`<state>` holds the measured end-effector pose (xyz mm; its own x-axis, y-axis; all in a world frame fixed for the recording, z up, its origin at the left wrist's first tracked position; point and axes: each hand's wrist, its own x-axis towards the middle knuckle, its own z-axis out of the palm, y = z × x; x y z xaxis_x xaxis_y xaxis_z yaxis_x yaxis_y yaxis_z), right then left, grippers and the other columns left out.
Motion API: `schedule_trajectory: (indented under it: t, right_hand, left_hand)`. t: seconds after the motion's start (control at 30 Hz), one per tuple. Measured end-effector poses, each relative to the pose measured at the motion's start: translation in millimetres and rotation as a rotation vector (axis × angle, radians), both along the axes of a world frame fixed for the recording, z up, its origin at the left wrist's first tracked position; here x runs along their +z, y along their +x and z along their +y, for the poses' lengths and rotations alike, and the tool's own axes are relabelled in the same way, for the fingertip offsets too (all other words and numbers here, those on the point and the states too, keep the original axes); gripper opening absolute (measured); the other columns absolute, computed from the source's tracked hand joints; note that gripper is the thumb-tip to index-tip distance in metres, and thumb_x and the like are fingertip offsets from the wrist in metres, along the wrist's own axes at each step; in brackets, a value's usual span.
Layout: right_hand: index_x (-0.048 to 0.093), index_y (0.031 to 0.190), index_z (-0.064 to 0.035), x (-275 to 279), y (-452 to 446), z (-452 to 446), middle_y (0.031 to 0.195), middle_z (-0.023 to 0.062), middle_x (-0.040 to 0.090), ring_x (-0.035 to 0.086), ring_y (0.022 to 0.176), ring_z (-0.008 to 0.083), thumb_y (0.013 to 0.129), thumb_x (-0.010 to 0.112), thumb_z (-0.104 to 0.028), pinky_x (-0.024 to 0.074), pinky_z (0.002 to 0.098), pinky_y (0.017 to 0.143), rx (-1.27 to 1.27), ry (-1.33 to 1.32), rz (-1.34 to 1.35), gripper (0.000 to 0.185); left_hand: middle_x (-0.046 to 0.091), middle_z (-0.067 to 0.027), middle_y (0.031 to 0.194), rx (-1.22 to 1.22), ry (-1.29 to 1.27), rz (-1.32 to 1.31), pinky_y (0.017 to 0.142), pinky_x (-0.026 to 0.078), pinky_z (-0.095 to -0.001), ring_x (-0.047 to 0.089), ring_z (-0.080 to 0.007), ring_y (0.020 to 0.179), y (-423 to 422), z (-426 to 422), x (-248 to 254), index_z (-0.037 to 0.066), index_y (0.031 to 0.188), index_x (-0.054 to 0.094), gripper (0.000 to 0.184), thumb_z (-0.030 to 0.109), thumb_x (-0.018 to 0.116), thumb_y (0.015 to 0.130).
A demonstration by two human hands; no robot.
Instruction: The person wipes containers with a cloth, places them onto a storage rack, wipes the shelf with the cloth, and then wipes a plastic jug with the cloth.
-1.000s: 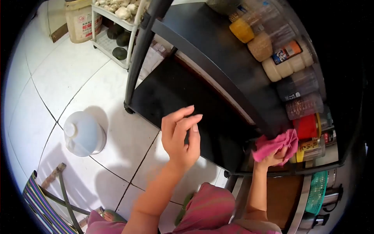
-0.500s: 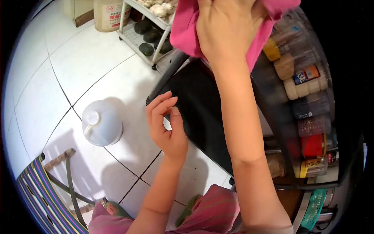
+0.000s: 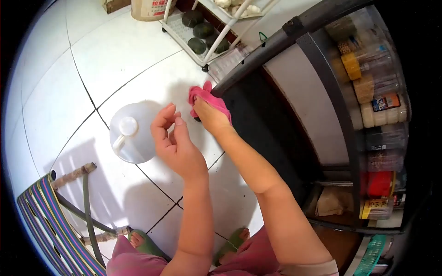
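Observation:
My right hand (image 3: pixel 212 118) grips a bunched pink cloth (image 3: pixel 223 106) against the lower end of a dark shelf post (image 3: pixel 258 60). The fingers are partly hidden in the folds. Black panelling of the rack (image 3: pixel 271 124) lies just right of that hand. My left hand (image 3: pixel 177 145) hangs in the air with nothing in it, fingers loosely bent and the thumb apart from them. Beside it, a translucent white jug (image 3: pixel 142 145) with a white cap and handle stands on the tiled floor, its right edge partly behind the left hand.
Jars and bottles (image 3: pixel 384 110) fill the dark rack on the right. A white wheeled cart (image 3: pixel 202 57) at the top holds several dark green round items. A tan bucket (image 3: pixel 147 11) stands behind it. A striped folding stool (image 3: pixel 50 225) is at lower left, near my feet in green slippers (image 3: pixel 149 244).
My right hand and the pink cloth have come down from the top of the view to the post's lower end. The left hand has shifted left, and the view has shifted.

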<state>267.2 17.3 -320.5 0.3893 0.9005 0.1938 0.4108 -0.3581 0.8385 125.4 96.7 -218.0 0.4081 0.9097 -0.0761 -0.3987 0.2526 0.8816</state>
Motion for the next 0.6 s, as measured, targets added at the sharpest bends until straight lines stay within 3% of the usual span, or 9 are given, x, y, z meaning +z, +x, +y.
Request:
schedule_trajectory:
  t: [0.07, 0.1, 0.17, 0.23, 0.27, 0.4, 0.43, 0.5, 0.6]
  right_hand:
    - [0.054, 0.120, -0.0099, -9.7, 1.1, -4.8, 0.125, 0.0116, 0.056, 0.061, 0.105, 0.0214, 0.080, 0.057, -0.013, 0.0501, 0.0303, 0.087, -0.304, 0.198, 0.977, 0.041]
    - [0.060, 0.111, -0.0142, -21.7, 1.0, -17.6, 0.111, 0.0035, 0.061, 0.057, 0.110, 0.0198, 0.079, 0.056, -0.013, 0.0465, 0.0325, 0.091, -0.076, 0.395, 0.847, 0.033]
    - [0.061, 0.099, -0.0176, 43.9, 3.7, -21.1, 0.092, 0.0004, 0.062, 0.058, 0.101, 0.0170, 0.082, 0.055, -0.017, 0.0427, 0.0296, 0.090, 0.177, 0.395, 0.600, 0.017]
    - [0.063, 0.087, -0.0193, 113.4, -2.3, -6.0, 0.085, -0.0048, 0.060, 0.057, 0.084, 0.0139, 0.079, 0.058, -0.021, 0.0384, 0.0466, 0.092, 0.103, 0.410, 0.304, 0.010]
    - [0.062, 0.086, -0.0181, 141.2, -2.3, -0.7, 0.081, -0.0060, 0.059, 0.055, 0.079, 0.0152, 0.078, 0.059, -0.022, 0.0373, 0.0502, 0.091, 0.026, 0.441, 0.255, 0.009]
    - [0.063, 0.092, -0.0144, 152.4, 8.1, 18.1, 0.099, 0.0019, 0.060, 0.052, 0.105, 0.0176, 0.078, 0.058, -0.021, 0.0326, 0.0525, 0.099, 0.187, 0.601, -0.119, 0.016]
    - [0.063, 0.094, -0.0124, 135.2, 10.3, 15.3, 0.109, 0.0047, 0.058, 0.047, 0.115, 0.0192, 0.079, 0.057, -0.020, 0.0291, 0.0527, 0.104, 0.168, 0.544, -0.030, 0.018]
    - [0.061, 0.092, -0.0115, 109.5, 8.8, 3.6, 0.104, 0.0025, 0.058, 0.049, 0.113, 0.0188, 0.079, 0.057, -0.020, 0.0316, 0.0494, 0.101, 0.227, 0.400, 0.171, 0.016]
    - [0.061, 0.090, -0.0139, 140.1, -28.8, -4.5, 0.099, -0.0009, 0.058, 0.051, 0.106, 0.0173, 0.078, 0.059, -0.021, 0.0334, 0.0452, 0.092, 0.241, 0.434, 0.301, 0.014]
  left_hand:
    - [0.060, -0.0074, 0.112, -0.016, 0.012, -0.003, 0.076, 0.048, -0.0229, 0.056, -0.0113, 0.092, -1.1, 0.4, 3.7, 0.002, 0.107, 0.060, 0.019, 0.001, 0.053, 0.090]
    - [0.060, -0.0073, 0.113, -0.034, 0.019, -0.007, 0.076, 0.048, -0.0228, 0.056, -0.0111, 0.092, -1.6, -0.9, 5.1, 0.002, 0.107, 0.060, 0.018, 0.001, 0.053, 0.090]
    - [0.061, -0.0059, 0.112, -0.066, 0.022, 0.018, 0.078, 0.048, -0.0254, 0.057, -0.0123, 0.094, -0.4, -5.9, -0.7, 0.003, 0.109, 0.060, 0.020, 0.003, 0.053, 0.091]
    - [0.062, -0.0044, 0.112, -0.092, 0.031, 0.055, 0.080, 0.048, -0.0280, 0.058, -0.0135, 0.097, 1.6, -10.6, -8.1, 0.003, 0.112, 0.060, 0.022, 0.006, 0.053, 0.092]
    - [0.062, -0.0045, 0.111, -0.117, 0.040, 0.066, 0.080, 0.048, -0.0281, 0.057, -0.0135, 0.097, 3.0, -14.0, -10.8, 0.003, 0.112, 0.060, 0.021, 0.006, 0.053, 0.092]
    - [0.062, -0.0050, 0.108, -0.173, 0.042, 0.099, 0.080, 0.048, -0.0281, 0.058, -0.0135, 0.096, 6.1, -23.2, -16.8, 0.002, 0.110, 0.061, 0.020, 0.007, 0.054, 0.091]
    - [0.062, -0.0050, 0.108, -0.174, 0.047, 0.093, 0.080, 0.048, -0.0281, 0.058, -0.0135, 0.096, 6.5, -22.4, -18.0, 0.002, 0.110, 0.061, 0.020, 0.007, 0.054, 0.091]
    - [0.062, -0.0057, 0.108, -0.210, 0.018, 0.098, 0.080, 0.048, -0.0281, 0.058, -0.0134, 0.096, 4.9, -21.3, -19.0, 0.002, 0.110, 0.060, 0.021, 0.007, 0.054, 0.091]
    - [0.062, -0.0059, 0.108, -0.226, 0.047, 0.110, 0.079, 0.048, -0.0279, 0.058, -0.0134, 0.095, 1.1, -19.4, -4.9, 0.001, 0.109, 0.060, 0.020, 0.007, 0.054, 0.091]
